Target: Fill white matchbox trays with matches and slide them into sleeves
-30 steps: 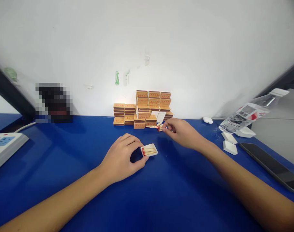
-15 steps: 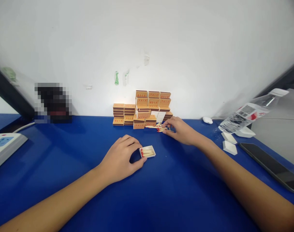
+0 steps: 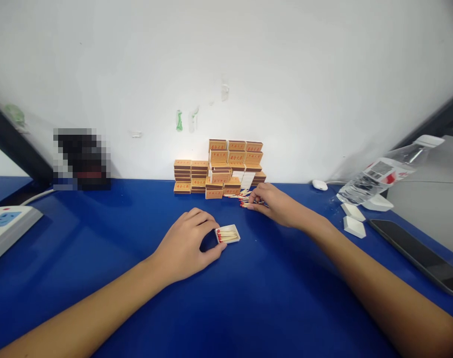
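On the blue table [image 3: 100,248], my left hand [image 3: 185,246] is curled around the left end of a small white matchbox tray [image 3: 228,234] that has red-tipped matches lying in it. My right hand [image 3: 276,204] reaches further back, its fingertips pinched on a loose pile of matches [image 3: 243,199]. That pile lies just in front of a stack of orange matchboxes [image 3: 226,166] set against the white wall.
A white power strip [image 3: 5,226] sits at the left edge. At the right lie a tilted plastic water bottle [image 3: 383,174], white empty trays [image 3: 353,219], a dark phone [image 3: 420,256] and a small white earbud case [image 3: 319,185]. A blurred dark object [image 3: 81,159] stands at back left.
My right hand has slid slightly left and lower onto the loose matches. The left hand and the tray have barely moved.
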`<state>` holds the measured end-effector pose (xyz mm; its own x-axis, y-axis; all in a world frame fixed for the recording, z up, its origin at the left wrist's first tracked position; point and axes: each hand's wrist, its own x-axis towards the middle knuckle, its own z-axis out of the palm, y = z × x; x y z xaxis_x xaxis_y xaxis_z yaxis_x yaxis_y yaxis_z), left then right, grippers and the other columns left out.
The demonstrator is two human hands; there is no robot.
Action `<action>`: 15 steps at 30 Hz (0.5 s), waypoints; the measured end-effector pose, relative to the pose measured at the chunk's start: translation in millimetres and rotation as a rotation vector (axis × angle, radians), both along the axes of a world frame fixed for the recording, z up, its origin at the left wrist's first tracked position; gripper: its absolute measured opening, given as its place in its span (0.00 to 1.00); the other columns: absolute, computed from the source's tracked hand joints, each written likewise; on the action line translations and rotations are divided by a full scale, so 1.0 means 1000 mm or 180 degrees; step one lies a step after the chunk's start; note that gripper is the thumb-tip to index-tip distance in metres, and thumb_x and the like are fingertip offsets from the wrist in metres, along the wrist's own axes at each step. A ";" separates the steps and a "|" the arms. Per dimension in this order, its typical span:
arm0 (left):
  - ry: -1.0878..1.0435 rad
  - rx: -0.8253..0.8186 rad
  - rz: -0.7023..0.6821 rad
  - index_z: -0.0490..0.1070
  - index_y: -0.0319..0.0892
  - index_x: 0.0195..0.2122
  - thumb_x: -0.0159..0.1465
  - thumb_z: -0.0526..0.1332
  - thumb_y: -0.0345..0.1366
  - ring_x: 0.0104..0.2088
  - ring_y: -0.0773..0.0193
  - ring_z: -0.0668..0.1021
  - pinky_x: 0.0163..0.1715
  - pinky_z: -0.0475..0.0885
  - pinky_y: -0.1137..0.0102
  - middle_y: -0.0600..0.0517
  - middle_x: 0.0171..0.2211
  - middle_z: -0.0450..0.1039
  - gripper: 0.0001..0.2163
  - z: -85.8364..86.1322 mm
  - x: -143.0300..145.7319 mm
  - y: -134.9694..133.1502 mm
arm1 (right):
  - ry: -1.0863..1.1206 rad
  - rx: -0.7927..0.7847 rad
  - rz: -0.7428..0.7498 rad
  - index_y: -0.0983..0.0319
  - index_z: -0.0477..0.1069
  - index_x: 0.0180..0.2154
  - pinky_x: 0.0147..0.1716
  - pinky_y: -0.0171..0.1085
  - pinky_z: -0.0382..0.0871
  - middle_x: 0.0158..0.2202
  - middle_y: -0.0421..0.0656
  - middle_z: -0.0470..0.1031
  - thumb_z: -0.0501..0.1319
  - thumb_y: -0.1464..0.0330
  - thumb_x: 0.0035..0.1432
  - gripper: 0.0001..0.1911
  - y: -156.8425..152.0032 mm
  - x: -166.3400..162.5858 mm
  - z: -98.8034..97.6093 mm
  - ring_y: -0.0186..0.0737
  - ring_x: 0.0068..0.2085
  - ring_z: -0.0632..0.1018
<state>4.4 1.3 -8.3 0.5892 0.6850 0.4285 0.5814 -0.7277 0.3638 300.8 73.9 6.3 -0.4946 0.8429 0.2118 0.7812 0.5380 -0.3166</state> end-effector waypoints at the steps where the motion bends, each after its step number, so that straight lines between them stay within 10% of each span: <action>1: -0.0001 0.0000 -0.0003 0.79 0.44 0.46 0.67 0.67 0.40 0.48 0.52 0.78 0.50 0.75 0.53 0.47 0.45 0.79 0.09 0.000 0.000 0.000 | -0.0008 -0.0022 0.0011 0.60 0.73 0.36 0.43 0.43 0.67 0.41 0.49 0.75 0.62 0.62 0.67 0.09 0.000 0.000 0.000 0.48 0.44 0.74; 15: 0.0007 -0.0005 -0.0015 0.78 0.44 0.46 0.67 0.67 0.40 0.47 0.52 0.77 0.49 0.75 0.53 0.47 0.45 0.79 0.09 0.002 0.001 -0.001 | -0.0276 -0.0245 0.0045 0.58 0.68 0.34 0.46 0.48 0.66 0.37 0.48 0.74 0.56 0.58 0.71 0.14 -0.014 -0.007 0.002 0.51 0.43 0.72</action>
